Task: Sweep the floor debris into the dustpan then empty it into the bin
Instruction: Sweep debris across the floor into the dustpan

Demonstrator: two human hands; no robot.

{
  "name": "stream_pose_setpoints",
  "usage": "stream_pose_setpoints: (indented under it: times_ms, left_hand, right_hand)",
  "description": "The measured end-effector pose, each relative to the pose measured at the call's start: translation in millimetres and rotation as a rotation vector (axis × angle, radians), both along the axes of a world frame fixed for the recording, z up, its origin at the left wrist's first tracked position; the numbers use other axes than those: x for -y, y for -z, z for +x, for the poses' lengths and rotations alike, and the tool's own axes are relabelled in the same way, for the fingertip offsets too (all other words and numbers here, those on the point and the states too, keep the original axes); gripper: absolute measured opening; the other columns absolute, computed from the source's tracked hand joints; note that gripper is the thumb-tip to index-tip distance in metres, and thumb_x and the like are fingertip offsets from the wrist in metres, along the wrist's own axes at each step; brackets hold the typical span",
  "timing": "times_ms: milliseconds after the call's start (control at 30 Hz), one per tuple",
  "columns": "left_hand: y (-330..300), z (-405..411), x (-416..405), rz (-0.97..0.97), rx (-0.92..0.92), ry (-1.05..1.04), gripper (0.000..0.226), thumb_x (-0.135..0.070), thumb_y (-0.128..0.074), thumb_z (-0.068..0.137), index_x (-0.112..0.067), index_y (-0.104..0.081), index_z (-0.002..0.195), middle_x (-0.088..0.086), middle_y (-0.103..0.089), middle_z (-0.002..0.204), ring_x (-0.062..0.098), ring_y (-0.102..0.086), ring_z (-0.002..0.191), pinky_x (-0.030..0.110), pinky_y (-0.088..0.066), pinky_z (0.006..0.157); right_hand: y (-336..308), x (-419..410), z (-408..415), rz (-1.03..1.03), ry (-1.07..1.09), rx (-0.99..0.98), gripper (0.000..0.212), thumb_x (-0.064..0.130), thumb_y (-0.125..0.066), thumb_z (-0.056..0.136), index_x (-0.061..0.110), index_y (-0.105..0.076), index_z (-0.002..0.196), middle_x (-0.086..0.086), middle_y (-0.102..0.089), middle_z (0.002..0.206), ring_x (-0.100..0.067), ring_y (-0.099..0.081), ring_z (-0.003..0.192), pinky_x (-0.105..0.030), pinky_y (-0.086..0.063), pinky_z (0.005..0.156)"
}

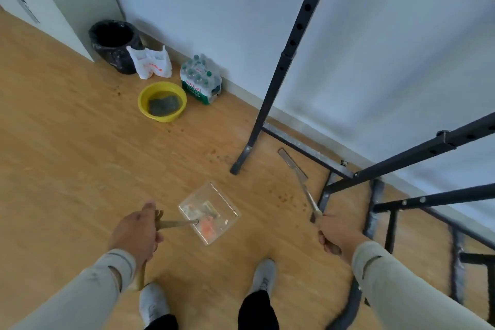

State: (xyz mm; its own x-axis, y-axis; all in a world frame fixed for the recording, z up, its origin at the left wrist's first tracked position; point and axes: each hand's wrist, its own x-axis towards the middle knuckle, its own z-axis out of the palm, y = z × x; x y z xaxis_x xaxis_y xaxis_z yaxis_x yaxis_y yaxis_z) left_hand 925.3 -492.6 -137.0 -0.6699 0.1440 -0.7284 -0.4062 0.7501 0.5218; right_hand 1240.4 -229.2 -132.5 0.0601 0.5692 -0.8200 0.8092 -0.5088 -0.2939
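My left hand [136, 233] grips the long handle of a clear plastic dustpan [227, 209], which is over the wooden floor just ahead of my feet. Orange and pale debris [207, 226] lies inside the pan. My right hand [338, 238] grips the handle of a broom [297, 169], whose flat grey head is out to the front right beside the black metal frame. A black-lined bin [113, 45] stands in the far left corner by the wall.
A black metal rack [270, 94] with floor bars fills the right side. Near the bin are a white plastic bag [151, 63], a pack of water bottles [201, 80] and a yellow basin [162, 101]. Small brown specks [284, 198] dot the floor.
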Motion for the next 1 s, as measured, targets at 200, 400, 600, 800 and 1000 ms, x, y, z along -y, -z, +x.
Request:
stream_pose_setpoints:
  times_ms: [200, 400, 600, 800, 1000]
  left_hand:
    - [43, 65, -74, -0.025, 0.004, -0.064, 0.061, -0.060, -0.034, 0.103, -0.009, -0.065, 0.091, 0.014, -0.067, 0.061, 0.024, -0.048, 0.041, 0.034, -0.043, 0.048]
    - [78, 98, -122, -0.072, -0.056, -0.018, 0.058, -0.062, -0.030, 0.103, -0.019, -0.066, 0.092, 0.014, -0.072, 0.078, 0.031, -0.059, 0.059, 0.045, -0.056, 0.065]
    - [70, 98, -162, -0.124, -0.061, 0.004, 0.065, -0.063, -0.027, 0.103, -0.013, -0.066, 0.089, 0.016, -0.072, 0.085, 0.036, -0.063, 0.073, 0.054, -0.060, 0.085]
    - [54, 97, -171, -0.142, -0.078, -0.012, 0.060, -0.060, -0.029, 0.104, -0.016, -0.065, 0.086, 0.014, -0.072, 0.084, 0.035, -0.065, 0.071, 0.050, -0.061, 0.080]
    - [54, 89, -177, -0.159, -0.082, 0.010, 0.061, -0.059, -0.029, 0.104, -0.014, -0.064, 0.083, 0.016, -0.072, 0.083, 0.036, -0.066, 0.072, 0.051, -0.061, 0.080]
  right_hand:
    - [59, -102, -26, 0.007, -0.059, 0.022, 0.030, 0.011, -0.043, 0.101, 0.007, -0.054, 0.074, -0.009, -0.049, 0.055, -0.019, -0.040, 0.041, -0.029, -0.033, 0.044]
    - [133, -144, -60, -0.014, -0.376, 0.121, 0.022, 0.009, -0.048, 0.102, 0.003, -0.063, 0.088, -0.011, -0.062, 0.072, -0.021, -0.055, 0.048, -0.032, -0.049, 0.045]
    - [132, -99, -10, -0.020, -0.840, 0.314, 0.047, 0.003, -0.048, 0.097, 0.012, -0.054, 0.142, -0.006, -0.064, 0.107, -0.020, -0.065, 0.079, -0.027, -0.053, 0.057]
    - [60, -84, 89, -0.154, -0.578, 0.230, 0.063, 0.021, -0.040, 0.103, 0.030, -0.017, 0.162, 0.008, -0.054, 0.080, -0.004, -0.052, 0.057, -0.014, -0.041, 0.042]
    - [25, -108, 135, -0.104, -0.365, 0.241, 0.043, 0.024, -0.049, 0.102, 0.037, -0.047, 0.143, -0.005, -0.053, 0.053, -0.018, -0.041, 0.039, -0.024, -0.035, 0.040]
